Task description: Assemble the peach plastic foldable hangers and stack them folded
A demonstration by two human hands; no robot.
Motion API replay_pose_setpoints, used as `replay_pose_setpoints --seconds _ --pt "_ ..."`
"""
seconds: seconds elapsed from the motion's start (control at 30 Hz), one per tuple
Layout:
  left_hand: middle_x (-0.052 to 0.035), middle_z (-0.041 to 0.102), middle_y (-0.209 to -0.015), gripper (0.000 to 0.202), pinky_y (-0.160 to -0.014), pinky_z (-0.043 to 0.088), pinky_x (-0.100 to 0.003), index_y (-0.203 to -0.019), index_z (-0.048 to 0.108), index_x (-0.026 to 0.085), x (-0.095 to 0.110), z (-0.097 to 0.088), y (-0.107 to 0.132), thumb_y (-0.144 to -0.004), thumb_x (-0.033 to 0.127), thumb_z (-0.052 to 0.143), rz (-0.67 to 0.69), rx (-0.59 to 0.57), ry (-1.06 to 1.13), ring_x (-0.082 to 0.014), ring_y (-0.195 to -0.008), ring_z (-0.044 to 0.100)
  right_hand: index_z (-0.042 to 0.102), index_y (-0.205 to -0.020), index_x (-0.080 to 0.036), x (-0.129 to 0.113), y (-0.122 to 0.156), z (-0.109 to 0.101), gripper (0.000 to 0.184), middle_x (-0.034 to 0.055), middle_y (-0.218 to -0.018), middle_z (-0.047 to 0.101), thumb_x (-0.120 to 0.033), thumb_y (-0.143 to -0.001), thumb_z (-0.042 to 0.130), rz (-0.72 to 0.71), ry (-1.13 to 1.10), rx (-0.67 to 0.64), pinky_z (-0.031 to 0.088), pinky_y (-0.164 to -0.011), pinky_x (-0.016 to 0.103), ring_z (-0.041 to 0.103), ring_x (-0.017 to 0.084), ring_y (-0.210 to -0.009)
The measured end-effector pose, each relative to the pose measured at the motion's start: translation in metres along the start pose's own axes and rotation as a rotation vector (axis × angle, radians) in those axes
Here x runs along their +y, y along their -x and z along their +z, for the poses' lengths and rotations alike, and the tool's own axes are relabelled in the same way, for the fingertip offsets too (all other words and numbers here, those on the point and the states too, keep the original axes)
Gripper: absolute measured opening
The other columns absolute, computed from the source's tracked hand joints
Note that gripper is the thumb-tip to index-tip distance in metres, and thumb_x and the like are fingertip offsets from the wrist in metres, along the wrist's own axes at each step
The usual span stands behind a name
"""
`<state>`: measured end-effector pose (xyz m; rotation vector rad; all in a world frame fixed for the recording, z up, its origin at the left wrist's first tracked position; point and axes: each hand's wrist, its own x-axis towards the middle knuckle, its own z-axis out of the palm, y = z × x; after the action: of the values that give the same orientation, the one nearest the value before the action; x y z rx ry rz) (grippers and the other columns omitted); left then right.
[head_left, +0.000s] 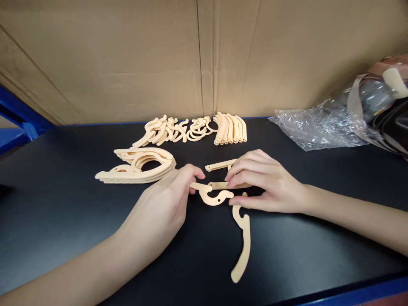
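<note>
My left hand (165,199) pinches the straight end of a cream plastic folding-hanger arm (213,199), which has a curved, notched end with a small hole. The notched end lies between the thumb and fingers of my right hand (266,180), closed around its tip. Behind it, partly under my right fingers, are two more hanger pieces, a far one (219,165) and a nearer one (218,185). Another notched hanger arm (245,242) lies on the table in front of my right hand.
A stack of joined hangers (146,174) lies left on the black table (63,212). Along the cardboard wall (134,55) sit piles of notched arms (156,129), hooks (198,128) and plain arms (231,128). A clear plastic bag (318,123) and another bag stand at right.
</note>
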<state>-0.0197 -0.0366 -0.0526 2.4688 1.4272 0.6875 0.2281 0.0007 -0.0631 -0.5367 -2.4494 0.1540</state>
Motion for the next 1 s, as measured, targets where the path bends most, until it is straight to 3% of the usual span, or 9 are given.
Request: replay_pose_setpoints --seconds 0.17,0.33,0.43,0.57,0.73,0.9,1.0 --pt "0.0047 0.064 -0.084 0.018 -0.055 0.043 -0.022 -0.103 0.052 0.023 0.005 0.004 0.003 -0.103 0.031 0.035 0.103 0.015 -0.067 -0.0118 -0.067 0.065 0.064 -0.091 -0.018 -0.002 0.001 0.001 0.009 0.0011 -0.090 0.070 -0.026 -0.092 0.065 -0.003 0.016 0.005 0.044 -0.081 0.032 0.059 0.014 -0.086" --pt "0.0032 0.063 -0.076 0.037 -0.043 0.036 -0.025 -0.098 0.052 0.019 0.008 0.012 0.008 -0.101 0.053 0.035 0.332 0.032 -0.215 -0.0132 -0.055 0.062 0.064 -0.086 -0.017 -0.007 0.003 0.001 0.014 0.0025 -0.087 0.070 -0.026 -0.096 0.059 -0.087 0.042 0.004 0.045 -0.078 0.032 0.058 0.015 -0.085" --pt "0.0026 0.061 -0.069 0.037 -0.045 0.036 -0.026 -0.087 0.053 0.018 0.010 0.011 0.007 -0.102 0.048 0.036 0.398 0.009 -0.280 -0.0137 -0.053 0.060 0.065 -0.083 -0.018 -0.008 0.003 0.001 0.017 0.0029 -0.085 0.070 -0.025 -0.096 0.058 -0.120 0.062 -0.007 0.048 -0.079 0.032 0.057 0.016 -0.084" --pt "0.0019 0.058 -0.070 0.027 -0.049 0.036 -0.027 -0.088 0.054 0.018 0.012 0.008 0.007 -0.102 0.032 0.037 0.457 -0.021 -0.231 -0.0141 -0.055 0.055 0.067 -0.087 -0.018 -0.007 0.003 0.000 0.012 0.0029 -0.088 0.071 -0.023 -0.095 0.059 -0.112 0.032 -0.012 0.049 -0.080 0.032 0.058 0.016 -0.085" --pt "0.0007 0.051 -0.069 0.023 -0.054 0.033 -0.030 -0.078 0.046 0.020 0.008 0.005 0.004 -0.098 0.021 0.035 0.351 0.002 -0.244 -0.0168 -0.061 0.048 0.068 -0.094 -0.019 -0.004 0.001 -0.001 0.007 0.0047 -0.099 0.070 -0.025 -0.092 0.064 0.055 0.022 -0.018 0.046 -0.080 0.034 0.059 0.017 -0.088" --pt "-0.0014 0.049 -0.069 0.027 -0.059 0.033 -0.033 -0.074 0.042 0.021 -0.003 0.004 -0.003 -0.099 0.021 0.030 0.233 -0.006 -0.283 -0.0199 -0.066 0.045 0.069 -0.101 -0.023 0.002 0.000 0.000 0.017 0.0075 -0.128 0.061 -0.034 -0.089 0.068 0.248 -0.054 -0.134 0.040 -0.101 0.044 0.053 0.023 -0.118" --pt "-0.0016 0.049 -0.068 0.029 -0.060 0.033 -0.033 -0.070 0.040 0.021 -0.004 0.005 -0.004 -0.097 0.021 0.029 0.216 -0.028 -0.260 -0.0199 -0.065 0.045 0.070 -0.102 -0.026 0.005 0.000 0.000 0.021 0.0059 -0.136 0.054 -0.041 -0.089 0.066 0.363 -0.221 -0.209 0.041 -0.105 0.044 0.049 0.023 -0.126"
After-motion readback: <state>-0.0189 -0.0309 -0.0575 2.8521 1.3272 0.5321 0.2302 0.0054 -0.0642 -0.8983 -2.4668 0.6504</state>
